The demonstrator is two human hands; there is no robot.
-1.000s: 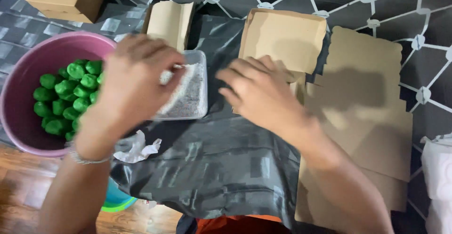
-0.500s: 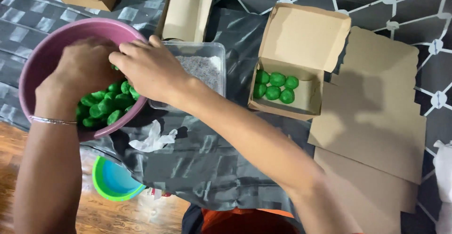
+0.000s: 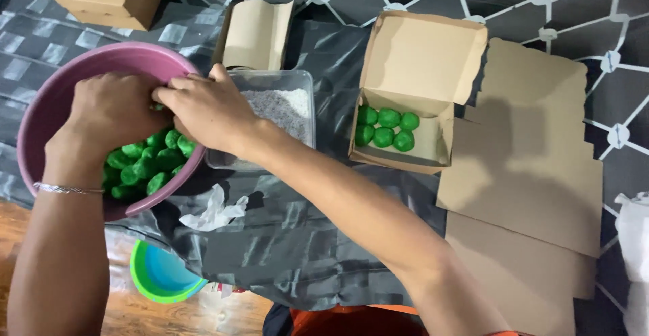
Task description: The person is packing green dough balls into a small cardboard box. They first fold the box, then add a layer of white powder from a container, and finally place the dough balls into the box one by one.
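**Grey sheeting, brown card, green balls**

Grey plastic sheeting [image 3: 291,241] covers the work surface beneath both arms, lying over a dark floor mat with a pale lattice pattern [image 3: 541,11]; bare wooden floor [image 3: 135,316] shows at the near edge, below the left forearm. Well to the right of the hands, flat brown cardboard blanks [image 3: 534,194] lie stacked. Under both hands sits a round pink basin [image 3: 40,123], holding a heap of small green balls [image 3: 138,167]. Right of the right hand stands an open cardboard box [image 3: 419,92], its lid tipped back away from the person, with five green balls [image 3: 387,128] in two rows along its left side. Just beside the right wrist is a clear plastic tub [image 3: 297,82] of white grains.

The left hand [image 3: 111,116] and right hand [image 3: 206,109] meet inside the basin, fingers curled down together above the balls; whether either grips one I cannot tell. The balls are round, so no long axis or heading shows. A crumpled white tissue [image 3: 216,209] lies below the right wrist, and a green-and-blue bowl [image 3: 162,275] sits near the left elbow.
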